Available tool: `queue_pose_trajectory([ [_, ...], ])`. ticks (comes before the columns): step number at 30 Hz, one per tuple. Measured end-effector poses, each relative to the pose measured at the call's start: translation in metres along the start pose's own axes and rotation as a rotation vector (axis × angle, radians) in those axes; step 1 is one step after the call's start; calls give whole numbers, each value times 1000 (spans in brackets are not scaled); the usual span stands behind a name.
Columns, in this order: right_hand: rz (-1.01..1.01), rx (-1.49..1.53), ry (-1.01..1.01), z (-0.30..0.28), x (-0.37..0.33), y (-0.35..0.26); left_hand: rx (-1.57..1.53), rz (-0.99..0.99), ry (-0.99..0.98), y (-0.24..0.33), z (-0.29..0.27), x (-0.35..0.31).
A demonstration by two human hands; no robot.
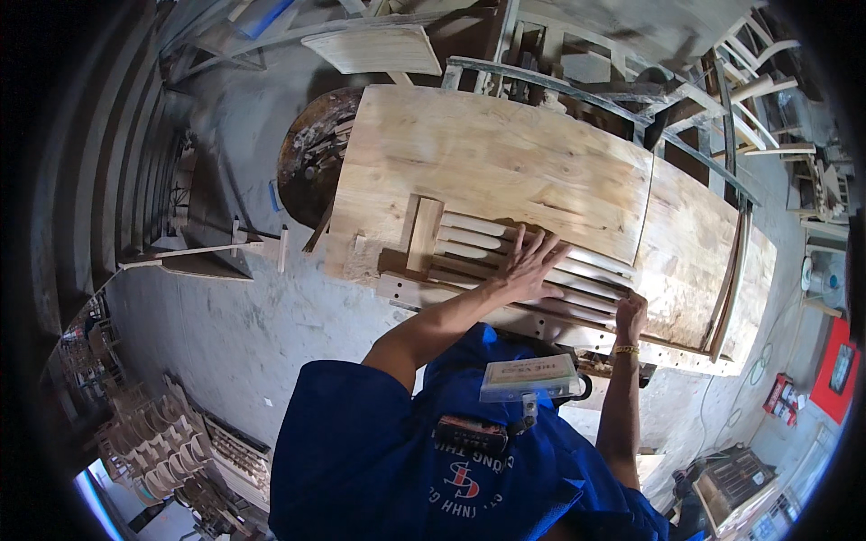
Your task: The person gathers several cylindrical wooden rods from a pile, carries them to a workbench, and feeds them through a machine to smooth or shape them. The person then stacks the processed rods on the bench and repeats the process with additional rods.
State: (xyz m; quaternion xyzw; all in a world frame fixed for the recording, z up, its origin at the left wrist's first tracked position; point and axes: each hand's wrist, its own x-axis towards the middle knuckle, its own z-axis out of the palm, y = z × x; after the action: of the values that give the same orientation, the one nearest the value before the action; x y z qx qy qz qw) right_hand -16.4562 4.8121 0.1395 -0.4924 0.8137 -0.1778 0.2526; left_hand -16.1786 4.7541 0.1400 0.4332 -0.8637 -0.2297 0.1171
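Note:
Several narrow wooden slats (471, 242) lie side by side along the near edge of a pale wooden bench top (505, 144). My left hand (528, 266) rests across the middle of them, palm down with fingers spread. At the slats' right ends is my right hand (631, 313), its fingers curled closed; whatever is inside them, if anything, is hidden. A short wooden block (425, 236) sits crosswise at the slats' left ends. Along the bench's near edge runs a pale rail with holes (397, 290).
Long thin wooden strips (732, 284) lie on the bench's right part. Beyond the bench stands a wooden frame structure (559, 86). A round rusty container (311, 158) with scraps is at the left. Stacked wooden parts (167, 455) fill the lower left, and a red panel (834, 370) is far right.

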Motion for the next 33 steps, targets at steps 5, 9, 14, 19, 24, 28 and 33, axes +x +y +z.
queue_pose_trajectory([
  [5, 206, 508, -114, 0, 5, -10, 0, -22, 16, -7, 3, -8],
  [9, -56, -51, 110, 15, 3, -7, 0, 1, -52, -7, -5, -5],
  [14, 99, 182, -247, 9, 24, -22, -10, -24, -106, -10, -12, -13],
  [19, 140, 139, -169, -6, 5, -4, 26, 65, -125, 4, -17, 5],
  [24, -275, 175, 126, -2, -127, -11, 104, 11, -62, -6, -15, -10],
  [28, -296, 325, 13, -4, -172, -33, 180, 45, -113, 3, -10, -5],
  [33, -370, 105, 311, 43, -157, -28, 331, 136, -66, 5, -4, -3],
])
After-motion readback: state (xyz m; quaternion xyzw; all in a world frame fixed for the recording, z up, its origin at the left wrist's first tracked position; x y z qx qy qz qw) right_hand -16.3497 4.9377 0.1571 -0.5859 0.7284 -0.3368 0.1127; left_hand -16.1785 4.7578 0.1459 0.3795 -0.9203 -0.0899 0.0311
